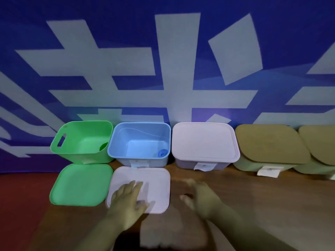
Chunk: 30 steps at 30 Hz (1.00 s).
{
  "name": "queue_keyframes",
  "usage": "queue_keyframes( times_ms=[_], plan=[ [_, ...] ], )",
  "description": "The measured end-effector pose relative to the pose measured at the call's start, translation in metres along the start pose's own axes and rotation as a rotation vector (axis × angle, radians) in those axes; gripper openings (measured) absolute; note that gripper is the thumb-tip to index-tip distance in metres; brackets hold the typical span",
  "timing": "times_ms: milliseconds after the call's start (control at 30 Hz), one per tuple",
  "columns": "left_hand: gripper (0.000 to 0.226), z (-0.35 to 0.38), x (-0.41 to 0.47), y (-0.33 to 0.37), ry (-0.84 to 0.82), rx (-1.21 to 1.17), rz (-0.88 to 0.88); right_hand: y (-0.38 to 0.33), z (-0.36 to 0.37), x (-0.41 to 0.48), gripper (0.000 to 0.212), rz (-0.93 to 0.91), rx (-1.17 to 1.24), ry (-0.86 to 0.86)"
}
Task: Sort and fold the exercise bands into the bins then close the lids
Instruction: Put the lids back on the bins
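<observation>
An open green bin (79, 142) stands at the back left with a rolled green band (104, 146) inside. Beside it the open blue bin (139, 142) holds a rolled blue band (162, 153). A green lid (79, 184) lies flat in front of the green bin. In front of the blue bin lies a pale pink lid (155, 185). My left hand (126, 200) rests flat on that pale lid with its fingers spread. My right hand (199, 196) hovers just right of the lid, blurred, fingers loosely bent and holding nothing.
A pink bin (203, 144) with its lid on stands right of the blue one. Two olive bins (270, 145) (319, 144) with lids on follow to the right. All sit on a wooden table (262, 205) against a blue and white wall.
</observation>
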<state>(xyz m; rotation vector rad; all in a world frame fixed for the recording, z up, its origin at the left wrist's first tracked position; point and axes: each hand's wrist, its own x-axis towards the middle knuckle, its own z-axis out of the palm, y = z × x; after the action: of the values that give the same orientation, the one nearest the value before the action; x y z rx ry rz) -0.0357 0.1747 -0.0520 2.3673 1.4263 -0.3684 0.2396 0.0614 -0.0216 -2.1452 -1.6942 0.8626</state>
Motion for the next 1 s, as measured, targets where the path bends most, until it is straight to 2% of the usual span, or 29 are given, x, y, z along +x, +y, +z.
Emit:
queue_keyframes(
  times_ms=[133,267,367,500,633,767,900,1000],
  plan=[
    [0.086,0.011,-0.009,-0.022,-0.179,0.092,0.032,-0.026,0.039,0.01,0.064,0.102,0.116,-0.171],
    [0.08,0.013,-0.009,-0.033,-0.185,0.104,0.129,-0.039,0.065,0.019,0.065,0.261,0.265,-0.216],
    [0.084,0.012,-0.007,-0.041,-0.171,0.074,0.179,-0.041,0.078,0.023,0.05,0.314,0.535,-0.055],
    [0.088,0.009,-0.01,-0.045,-0.177,0.022,0.247,-0.05,0.079,0.019,0.035,0.425,0.719,0.171],
    [0.08,0.001,-0.015,-0.042,-0.098,-0.036,0.306,-0.065,0.062,0.011,0.028,0.534,0.861,0.295],
    [0.068,-0.018,-0.028,-0.032,0.023,-0.122,0.392,-0.064,0.037,0.001,0.037,0.588,0.934,0.373],
    [0.052,-0.051,-0.047,-0.001,0.289,-0.253,0.406,-0.063,0.004,-0.017,0.041,0.499,0.97,0.438],
    [0.051,-0.074,-0.059,0.027,0.408,-0.284,0.367,-0.068,-0.029,-0.039,0.035,0.47,1.089,0.427]
  ],
)
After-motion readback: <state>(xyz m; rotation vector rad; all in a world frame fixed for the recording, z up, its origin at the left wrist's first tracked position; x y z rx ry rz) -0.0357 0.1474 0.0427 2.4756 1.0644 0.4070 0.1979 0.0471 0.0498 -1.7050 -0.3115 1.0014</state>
